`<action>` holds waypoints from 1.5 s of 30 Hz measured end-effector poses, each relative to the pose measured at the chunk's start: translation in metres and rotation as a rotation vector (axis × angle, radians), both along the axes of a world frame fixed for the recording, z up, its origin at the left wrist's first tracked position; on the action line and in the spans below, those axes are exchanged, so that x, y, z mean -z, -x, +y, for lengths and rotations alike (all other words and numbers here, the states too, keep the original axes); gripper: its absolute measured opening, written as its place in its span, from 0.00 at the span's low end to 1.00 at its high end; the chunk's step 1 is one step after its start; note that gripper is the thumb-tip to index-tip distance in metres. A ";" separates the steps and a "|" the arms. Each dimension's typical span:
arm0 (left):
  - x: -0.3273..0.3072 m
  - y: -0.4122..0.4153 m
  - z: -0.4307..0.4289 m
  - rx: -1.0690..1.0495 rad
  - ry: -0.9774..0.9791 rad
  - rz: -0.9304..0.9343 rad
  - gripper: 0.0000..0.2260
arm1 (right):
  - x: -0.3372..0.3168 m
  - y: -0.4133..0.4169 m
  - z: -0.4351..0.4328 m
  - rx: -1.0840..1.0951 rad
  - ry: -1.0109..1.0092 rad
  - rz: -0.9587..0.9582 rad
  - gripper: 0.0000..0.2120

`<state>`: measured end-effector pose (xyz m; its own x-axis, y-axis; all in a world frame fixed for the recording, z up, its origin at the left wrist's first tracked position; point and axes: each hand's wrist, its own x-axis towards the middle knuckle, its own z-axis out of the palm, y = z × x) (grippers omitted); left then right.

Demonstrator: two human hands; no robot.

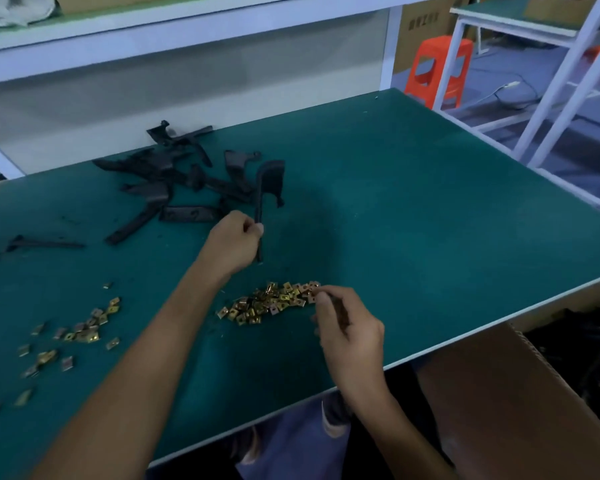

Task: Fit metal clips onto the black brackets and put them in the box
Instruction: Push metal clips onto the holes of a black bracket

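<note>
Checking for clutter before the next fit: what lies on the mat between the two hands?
In the head view, the heap of metal clips lies between the left hand, gripping a black bracket, and the right hand.

Black brackets [160, 181]: matt black plastic, dull, no shine.
Metal clips [267, 303]: thin metal, brassy yellow, shiny, catching the light.
Table [413, 202]: smooth matt green mat with a pale hard edging.
Box [492, 393]: brown corrugated cardboard, matt.
Stool [437, 71]: orange plastic, smooth, faintly glossy.
Shelf frame [568, 81]: white-painted, smooth.
</note>
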<state>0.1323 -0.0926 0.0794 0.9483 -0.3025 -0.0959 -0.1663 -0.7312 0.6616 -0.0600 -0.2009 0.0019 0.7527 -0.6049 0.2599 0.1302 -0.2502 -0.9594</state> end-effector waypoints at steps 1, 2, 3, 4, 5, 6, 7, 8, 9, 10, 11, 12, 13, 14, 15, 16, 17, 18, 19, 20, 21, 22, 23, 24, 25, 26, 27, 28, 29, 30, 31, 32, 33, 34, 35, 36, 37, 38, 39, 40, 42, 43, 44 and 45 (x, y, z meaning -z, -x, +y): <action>-0.007 0.009 0.002 -0.010 0.028 -0.043 0.15 | 0.000 0.000 0.000 -0.004 -0.008 0.008 0.15; -0.013 0.021 0.004 -0.026 0.081 -0.077 0.14 | -0.001 0.000 -0.001 -0.015 -0.016 0.023 0.16; -0.018 0.037 0.005 -0.038 0.147 -0.103 0.13 | -0.002 0.000 -0.002 -0.038 -0.036 0.039 0.18; -0.021 0.056 0.005 -0.040 0.238 -0.103 0.13 | -0.004 0.000 -0.003 -0.076 -0.086 0.054 0.21; -0.022 0.076 0.005 -0.032 0.343 -0.066 0.13 | -0.007 0.000 -0.004 -0.116 -0.154 0.057 0.23; -0.020 0.095 0.003 -0.018 0.451 0.007 0.13 | -0.010 0.000 -0.005 -0.150 -0.225 0.052 0.24; -0.013 0.111 0.002 -0.001 0.536 0.094 0.12 | -0.010 -0.001 -0.006 -0.171 -0.273 0.043 0.21; -0.005 0.124 0.002 0.026 0.578 0.159 0.10 | -0.011 -0.001 -0.007 -0.177 -0.305 0.030 0.15; 0.004 0.135 0.004 0.059 0.560 0.168 0.07 | -0.012 -0.002 -0.008 -0.165 -0.307 0.010 0.08; 0.013 0.141 0.009 0.078 0.527 0.137 0.05 | -0.014 -0.001 -0.009 -0.161 -0.321 -0.009 0.02; 0.018 0.143 0.015 0.065 0.511 0.107 0.04 | -0.014 -0.001 -0.009 -0.151 -0.317 -0.032 0.05; 0.020 0.143 0.022 0.000 0.557 0.098 0.07 | -0.014 0.001 -0.009 -0.164 -0.322 -0.043 0.08; 0.017 0.141 0.032 -0.093 0.658 0.105 0.11 | -0.013 0.001 -0.010 -0.181 -0.318 -0.052 0.09; 0.015 0.136 0.042 -0.188 0.740 0.103 0.15 | -0.014 0.002 -0.010 -0.206 -0.322 -0.047 0.10; 0.010 0.131 0.052 -0.259 0.773 0.083 0.16 | -0.012 0.002 -0.010 -0.221 -0.311 -0.041 0.11; 0.006 0.126 0.060 -0.284 0.752 0.046 0.14 | -0.013 0.001 -0.009 -0.230 -0.321 -0.033 0.10; 0.004 0.122 0.066 -0.282 0.708 0.007 0.09 | -0.013 0.000 -0.010 -0.231 -0.348 -0.038 0.08; 0.003 0.120 0.069 -0.261 0.670 -0.028 0.05 | -0.015 0.000 -0.010 -0.225 -0.409 -0.048 0.04; 0.004 0.120 0.067 -0.246 0.645 -0.064 0.03 | -0.015 -0.001 -0.012 -0.213 -0.492 -0.078 0.07; 0.004 0.121 0.062 -0.236 0.651 -0.088 0.04 | -0.018 -0.002 -0.013 -0.210 -0.602 -0.104 0.14; 0.006 0.123 0.054 -0.225 0.664 -0.100 0.04 | -0.018 -0.003 -0.016 -0.208 -0.698 -0.126 0.20; 0.009 0.126 0.045 -0.208 0.678 -0.109 0.04 | -0.020 -0.003 -0.018 -0.205 -0.786 -0.138 0.24; 0.012 0.131 0.036 -0.195 0.701 -0.108 0.04 | -0.019 -0.003 -0.021 -0.211 -0.865 -0.159 0.27; 0.017 0.136 0.027 -0.193 0.737 -0.085 0.04 | -0.020 -0.003 -0.024 -0.214 -0.933 -0.179 0.27; 0.022 0.140 0.019 -0.192 0.778 -0.043 0.03 | -0.019 -0.003 -0.026 -0.224 -0.981 -0.195 0.27; 0.025 0.144 0.013 -0.168 0.807 0.001 0.03 | -0.020 -0.002 -0.027 -0.230 -0.996 -0.185 0.26; 0.028 0.146 0.008 -0.107 0.811 0.038 0.03 | -0.020 -0.003 -0.026 -0.243 -0.981 -0.160 0.25; 0.030 0.147 0.005 -0.005 0.770 0.056 0.04 | -0.021 -0.003 -0.025 -0.256 -0.946 -0.136 0.22; 0.031 0.146 0.004 0.102 0.681 0.045 0.05 | -0.021 -0.004 -0.024 -0.257 -0.910 -0.127 0.17; 0.034 0.143 0.005 0.173 0.565 -0.002 0.05 | -0.022 -0.004 -0.022 -0.240 -0.897 -0.124 0.11; 0.037 0.138 0.008 0.177 0.438 -0.093 0.06 | -0.022 -0.004 -0.022 -0.208 -0.904 -0.125 0.08; 0.041 0.132 0.013 0.136 0.291 -0.207 0.06 | -0.024 -0.004 -0.023 -0.176 -0.927 -0.132 0.09; 0.045 0.128 0.016 0.102 0.127 -0.299 0.05 | -0.024 -0.005 -0.025 -0.152 -0.954 -0.138 0.11; 0.049 0.126 0.018 0.084 -0.022 -0.348 0.05 | -0.024 -0.005 -0.026 -0.143 -0.979 -0.142 0.13; 0.053 0.125 0.019 0.072 -0.117 -0.360 0.07 | -0.023 -0.005 -0.026 -0.144 -0.993 -0.139 0.13; 0.057 0.124 0.020 0.066 -0.153 -0.354 0.09 | -0.024 -0.005 -0.026 -0.149 -0.999 -0.134 0.12; 0.060 0.123 0.020 0.061 -0.156 -0.352 0.10 | -0.024 -0.006 -0.026 -0.152 -1.002 -0.129 0.10; 0.061 0.120 0.019 0.058 -0.149 -0.350 0.11 | -0.025 -0.006 -0.025 -0.156 -1.002 -0.127 0.07; 0.061 0.117 0.019 0.054 -0.142 -0.343 0.10 | -0.025 -0.006 -0.025 -0.164 -0.999 -0.126 0.06; 0.061 0.114 0.019 0.050 -0.149 -0.335 0.10 | -0.025 -0.005 -0.025 -0.175 -0.994 -0.126 0.06; 0.059 0.110 0.018 0.042 -0.182 -0.331 0.09 | -0.024 -0.005 -0.026 -0.197 -0.981 -0.121 0.05; 0.057 0.109 0.017 0.039 -0.193 -0.333 0.09 | -0.023 -0.005 -0.027 -0.205 -0.972 -0.118 0.06; 0.056 0.109 0.017 0.037 -0.185 -0.341 0.10 | -0.022 -0.004 -0.027 -0.218 -0.962 -0.114 0.06; 0.054 0.110 0.018 0.032 -0.148 -0.353 0.09 | -0.021 -0.004 -0.027 -0.233 -0.951 -0.109 0.07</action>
<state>0.0218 -0.0743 0.0257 0.9213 -0.3394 0.1897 -0.3889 -0.8056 0.4469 -0.0560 -0.2282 0.0234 0.8805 -0.4373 -0.1828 0.1783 0.6629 -0.7272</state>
